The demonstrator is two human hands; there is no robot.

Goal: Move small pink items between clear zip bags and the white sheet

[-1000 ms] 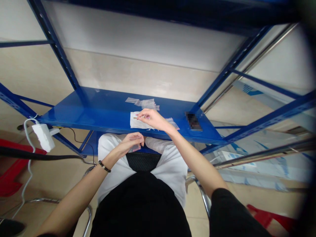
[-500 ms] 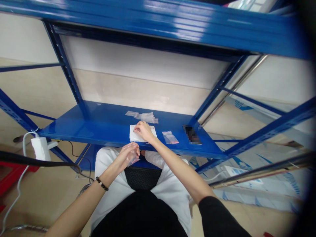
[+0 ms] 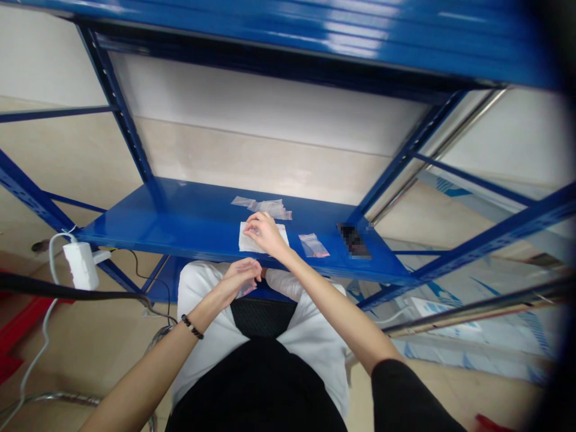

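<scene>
My left hand [image 3: 243,275] is in front of the shelf's front edge, above my lap, its fingers curled around a small clear plastic bag [image 3: 248,290]. Part of that bag sticks out below the fingers. Over a white sheet that looks like folded paper or tissue [image 3: 246,243], my right hand [image 3: 265,233] has its thumb and fingertips drawn together. What they pinch, if anything, is too small to tell. Just behind the sheet lie several clear plastic bags [image 3: 272,207], overlapping. Another clear bag [image 3: 314,246] with a reddish edge rests to the right of the sheet.
Everything lies on a blue metal shelf [image 3: 193,231] with a second blue shelf [image 3: 225,30] overhead. A dark, blurred-out flat object [image 3: 354,241] lies near the right end. At the left, a white power strip [image 3: 81,265] with a cable hangs by the upright.
The view has shifted slightly. My right hand remains over the white sheet and has turned a little. Less of the bag in my left hand shows.
</scene>
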